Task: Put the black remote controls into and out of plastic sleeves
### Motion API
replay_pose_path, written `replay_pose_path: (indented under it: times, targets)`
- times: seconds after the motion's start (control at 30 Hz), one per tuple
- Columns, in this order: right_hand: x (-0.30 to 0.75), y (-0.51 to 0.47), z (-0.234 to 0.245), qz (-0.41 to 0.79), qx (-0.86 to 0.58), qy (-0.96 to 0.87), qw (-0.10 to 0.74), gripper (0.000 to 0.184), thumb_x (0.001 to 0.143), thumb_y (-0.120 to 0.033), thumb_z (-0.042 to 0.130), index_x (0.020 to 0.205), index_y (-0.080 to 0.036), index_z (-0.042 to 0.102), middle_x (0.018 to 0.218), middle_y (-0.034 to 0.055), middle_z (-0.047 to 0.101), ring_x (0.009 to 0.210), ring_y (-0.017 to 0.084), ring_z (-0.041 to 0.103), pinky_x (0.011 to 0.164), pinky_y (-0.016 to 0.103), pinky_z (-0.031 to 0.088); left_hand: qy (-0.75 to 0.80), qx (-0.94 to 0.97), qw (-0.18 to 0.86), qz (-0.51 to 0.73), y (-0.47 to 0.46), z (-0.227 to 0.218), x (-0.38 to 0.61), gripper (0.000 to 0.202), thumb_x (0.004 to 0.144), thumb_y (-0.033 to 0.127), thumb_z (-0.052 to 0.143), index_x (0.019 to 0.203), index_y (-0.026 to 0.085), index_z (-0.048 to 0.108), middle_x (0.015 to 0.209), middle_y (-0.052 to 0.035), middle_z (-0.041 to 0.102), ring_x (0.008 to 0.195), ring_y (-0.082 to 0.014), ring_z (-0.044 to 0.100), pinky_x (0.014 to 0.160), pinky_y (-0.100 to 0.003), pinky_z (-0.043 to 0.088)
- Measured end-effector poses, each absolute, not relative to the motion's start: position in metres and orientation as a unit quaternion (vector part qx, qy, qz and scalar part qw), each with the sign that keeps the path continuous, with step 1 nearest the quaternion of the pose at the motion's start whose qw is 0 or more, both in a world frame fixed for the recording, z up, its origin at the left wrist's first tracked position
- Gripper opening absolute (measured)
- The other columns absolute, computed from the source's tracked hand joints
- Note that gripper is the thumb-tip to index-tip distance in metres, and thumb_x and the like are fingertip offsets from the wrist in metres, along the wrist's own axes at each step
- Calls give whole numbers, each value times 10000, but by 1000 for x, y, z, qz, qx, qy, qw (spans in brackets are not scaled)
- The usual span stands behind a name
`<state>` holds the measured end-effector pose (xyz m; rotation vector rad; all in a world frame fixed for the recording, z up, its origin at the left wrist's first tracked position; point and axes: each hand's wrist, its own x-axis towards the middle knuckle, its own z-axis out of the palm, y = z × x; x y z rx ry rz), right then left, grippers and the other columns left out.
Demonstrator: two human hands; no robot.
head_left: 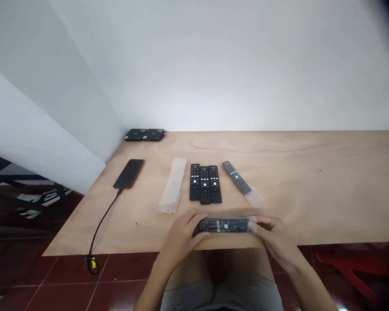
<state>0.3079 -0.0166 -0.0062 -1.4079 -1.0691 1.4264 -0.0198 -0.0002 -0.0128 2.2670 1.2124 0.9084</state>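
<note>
Fingers point(194, 216) of left hand point(180, 236), right hand point(276, 236) around remote point(225, 225)

The person wears light grey shorts point(220, 293), the hems lying across bare thighs point(184, 270) at the bottom of the view. Both forearms point(154, 283) are bare as far as they show. The left hand point(181, 236) and right hand point(277, 239) are bare too, fingers point(194, 216) uncovered.

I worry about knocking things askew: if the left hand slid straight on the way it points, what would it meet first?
The left hand grips the sleeved remote; beyond it, probably the near ends of the three remotes laid side by side, though depth is unclear.
</note>
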Motion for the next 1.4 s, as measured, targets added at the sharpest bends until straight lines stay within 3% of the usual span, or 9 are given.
replay_pose_path:
  times: [0.23, 0.43, 0.53, 0.77, 0.9, 1.0, 1.1, 1.23, 1.4]
  targets:
    - [345, -26, -10, 525, -575, -441, 446, 388, 815, -571, 953, 1010, -238, 913, 1367, 140, 800, 1344, 389, 692, 1152, 501, 563, 430, 803, 247, 330, 2, -14, -21, 292, 1097, 200, 604, 1349, 273, 734, 1285, -83, 791, 1169, -254, 768, 1013, -428, 653]
    - [394, -26, -22, 476, -620, -318, 536, 375, 782, -530, 968, 998, -238, 876, 1047, 97, 859, 934, 280, 797, 748, 316, 676, 460, 786, 249, 330, -2, -10, -40, 313, 1090, 243, 634, 1384, 277, 733, 1348, -98, 783, 1257, -283, 745, 1077, -499, 634]
    - [403, -32, -23, 424, -631, -297, 579, 539, 720, -500, 1000, 1179, -264, 846, 1058, 87, 857, 921, 279, 796, 654, 287, 665, 453, 796, 259, 307, -8, -12, -58, 303, 1083, 257, 658, 1373, 306, 735, 1373, -82, 781, 1301, -285, 731, 1125, -541, 613]
    - [379, -40, -29, 322, -672, -302, 595, 436, 746, -536, 963, 1026, -215, 870, 1036, 109, 852, 931, 312, 788, 755, 382, 700, 491, 784, 257, 281, -22, -4, -102, 477, 1054, 261, 680, 1520, 364, 665, 1404, -92, 778, 1280, -313, 756, 1045, -528, 671]
    - [365, -36, -29, 340, -686, -333, 550, 443, 758, -563, 949, 973, -191, 841, 936, 106, 845, 769, 274, 770, 678, 366, 675, 521, 760, 256, 291, -31, -2, -121, 444, 1023, 302, 713, 1462, 365, 727, 1292, -76, 823, 1115, -309, 810, 918, -473, 716]
    - [347, -26, -26, 350, -684, -412, 489, 487, 820, -583, 883, 1091, -186, 808, 848, 87, 832, 661, 260, 743, 606, 372, 633, 543, 738, 270, 296, -35, -7, -128, 378, 1011, 362, 727, 1386, 358, 776, 1231, -47, 836, 1010, -282, 820, 871, -430, 719]
    - [320, -7, -21, 280, -693, -507, 428, 471, 886, -543, 805, 1214, -207, 772, 794, 55, 820, 733, 297, 773, 709, 413, 634, 551, 729, 275, 298, -36, -11, -129, 365, 1012, 399, 725, 1370, 355, 783, 1158, -40, 839, 947, -263, 814, 879, -422, 710]
    - [287, 27, -12, 233, -680, -594, 360, 343, 1015, -478, 636, 1188, -232, 802, 979, 88, 861, 869, 317, 807, 802, 431, 621, 545, 731, 276, 304, -34, -10, -127, 338, 1013, 399, 729, 1339, 345, 796, 1078, -38, 839, 875, -247, 801, 845, -404, 707]
    - [266, 49, -1, 175, -676, -621, 357, 312, 1044, -446, 620, 1172, -208, 775, 950, 115, 813, 861, 316, 753, 820, 432, 576, 533, 730, 295, 310, -30, -4, -116, 376, 1027, 344, 723, 1402, 351, 752, 1277, -74, 818, 1081, -282, 799, 968, -459, 684]
